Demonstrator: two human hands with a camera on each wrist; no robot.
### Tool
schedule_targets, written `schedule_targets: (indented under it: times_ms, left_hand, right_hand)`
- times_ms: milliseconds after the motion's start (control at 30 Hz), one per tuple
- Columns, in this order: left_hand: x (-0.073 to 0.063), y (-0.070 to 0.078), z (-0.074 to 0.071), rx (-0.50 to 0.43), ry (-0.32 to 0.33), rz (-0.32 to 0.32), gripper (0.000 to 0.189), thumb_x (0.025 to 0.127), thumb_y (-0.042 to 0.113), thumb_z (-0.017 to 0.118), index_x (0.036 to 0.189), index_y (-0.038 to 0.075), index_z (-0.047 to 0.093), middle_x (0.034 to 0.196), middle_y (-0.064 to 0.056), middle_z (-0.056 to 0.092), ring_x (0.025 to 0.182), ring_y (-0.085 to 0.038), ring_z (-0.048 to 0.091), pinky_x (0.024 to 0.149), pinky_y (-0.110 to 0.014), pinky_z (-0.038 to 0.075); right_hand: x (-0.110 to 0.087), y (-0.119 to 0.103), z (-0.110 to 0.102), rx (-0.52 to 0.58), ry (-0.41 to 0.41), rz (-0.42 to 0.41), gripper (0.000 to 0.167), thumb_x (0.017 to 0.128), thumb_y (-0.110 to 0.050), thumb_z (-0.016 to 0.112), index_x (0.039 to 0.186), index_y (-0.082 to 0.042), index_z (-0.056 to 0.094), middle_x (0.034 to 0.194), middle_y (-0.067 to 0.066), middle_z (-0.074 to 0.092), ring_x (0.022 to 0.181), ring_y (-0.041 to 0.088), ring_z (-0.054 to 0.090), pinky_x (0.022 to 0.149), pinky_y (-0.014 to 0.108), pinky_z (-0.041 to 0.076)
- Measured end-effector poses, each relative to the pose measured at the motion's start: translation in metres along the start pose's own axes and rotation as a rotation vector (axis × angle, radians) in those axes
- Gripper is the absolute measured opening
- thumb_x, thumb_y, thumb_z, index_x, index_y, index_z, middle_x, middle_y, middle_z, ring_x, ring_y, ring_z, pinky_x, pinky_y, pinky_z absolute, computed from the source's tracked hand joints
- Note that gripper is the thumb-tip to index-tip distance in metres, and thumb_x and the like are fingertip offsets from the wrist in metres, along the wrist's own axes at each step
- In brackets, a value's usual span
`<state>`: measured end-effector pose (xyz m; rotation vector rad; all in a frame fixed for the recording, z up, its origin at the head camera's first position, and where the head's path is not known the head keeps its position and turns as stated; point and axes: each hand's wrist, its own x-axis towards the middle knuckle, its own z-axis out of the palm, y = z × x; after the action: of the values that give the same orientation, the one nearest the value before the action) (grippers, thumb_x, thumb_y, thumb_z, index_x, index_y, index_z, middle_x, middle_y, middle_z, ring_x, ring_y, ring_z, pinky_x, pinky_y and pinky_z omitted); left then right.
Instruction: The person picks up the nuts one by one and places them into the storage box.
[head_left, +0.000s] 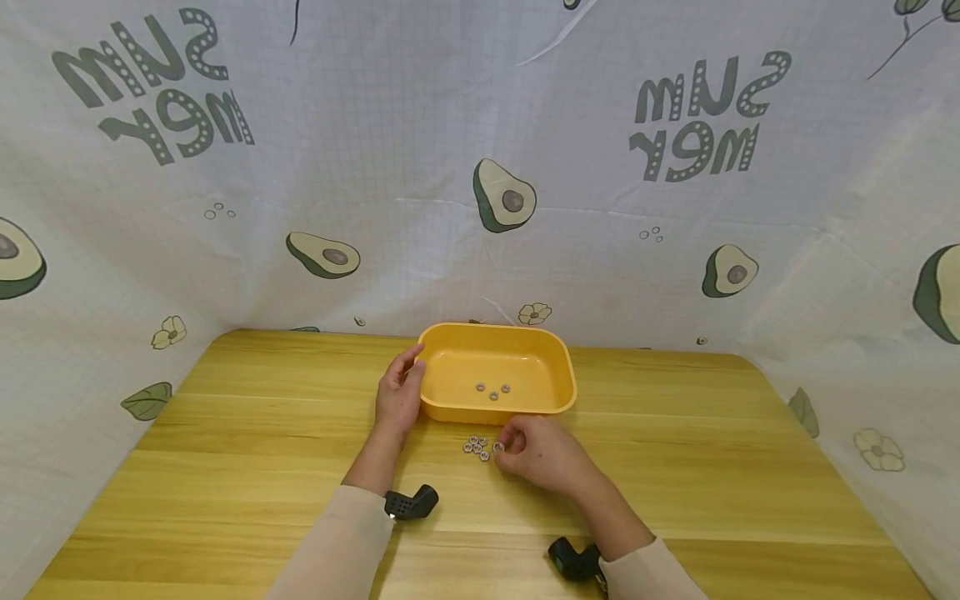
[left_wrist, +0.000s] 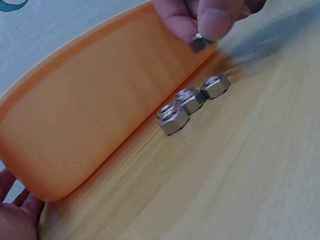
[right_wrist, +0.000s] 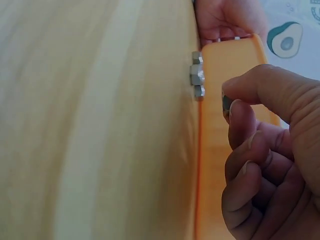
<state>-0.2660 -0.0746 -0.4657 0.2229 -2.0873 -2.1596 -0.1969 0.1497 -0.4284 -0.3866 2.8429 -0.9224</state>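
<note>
My right hand [head_left: 543, 452] pinches a hex nut [right_wrist: 227, 104] between thumb and index finger, just in front of the yellow plastic bin [head_left: 495, 414]. In the left wrist view, this nut hangs above the tabletop. Several silver hex nuts [left_wrist: 173, 120] lie clustered on the table along the bin's near side, left of the right hand. Inside the bin, three more nuts [head_left: 493, 396] rest on its floor. My left hand [head_left: 399, 398] lies against the bin's left end, its fingers fairly straight and its fingertips at the rim.
The bin stands near the back of a wood-grain table [head_left: 285, 417]. Behind it and along both sides hangs a white cloth [head_left: 420, 167] printed with avocados and lettering. Each wrist wears a black camera device [head_left: 412, 503].
</note>
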Motion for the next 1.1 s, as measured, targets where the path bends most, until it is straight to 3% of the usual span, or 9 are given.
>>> schedule_targets:
  times_ms: [267, 600, 1100]
  left_hand:
    - [0.000, -0.001, 0.001, 0.007, 0.002, 0.004, 0.038, 0.107, 0.025, 0.051, 0.143, 0.018, 0.060, 0.147, -0.012, 0.054, 0.131, -0.028, 0.052, 0.113, -0.045, 0.045]
    - [0.000, 0.000, 0.001, 0.004, 0.002, -0.010, 0.038, 0.106, 0.026, 0.051, 0.142, 0.019, 0.060, 0.147, -0.009, 0.054, 0.131, -0.027, 0.052, 0.114, -0.046, 0.045]
    - [0.001, -0.002, 0.001, 0.008, 0.008, 0.008, 0.038, 0.107, 0.025, 0.052, 0.142, 0.017, 0.060, 0.148, -0.011, 0.054, 0.133, -0.029, 0.052, 0.114, -0.048, 0.044]
  right_hand:
    - [-0.005, -0.011, -0.012, 0.003, 0.023, 0.057, 0.012, 0.085, -0.022, 0.080, 0.088, -0.017, 0.070, 0.069, -0.006, 0.060, 0.061, 0.012, 0.053, 0.056, 0.025, 0.043]
    - [0.001, -0.017, -0.032, -0.040, 0.079, 0.040, 0.012, 0.087, -0.023, 0.081, 0.090, -0.015, 0.072, 0.066, -0.005, 0.058, 0.055, 0.012, 0.050, 0.051, 0.024, 0.042]
    - [0.045, 0.000, -0.045, -0.049, 0.104, 0.038, 0.019, 0.089, -0.029, 0.077, 0.098, -0.013, 0.072, 0.072, 0.001, 0.061, 0.059, 0.016, 0.052, 0.055, 0.027, 0.043]
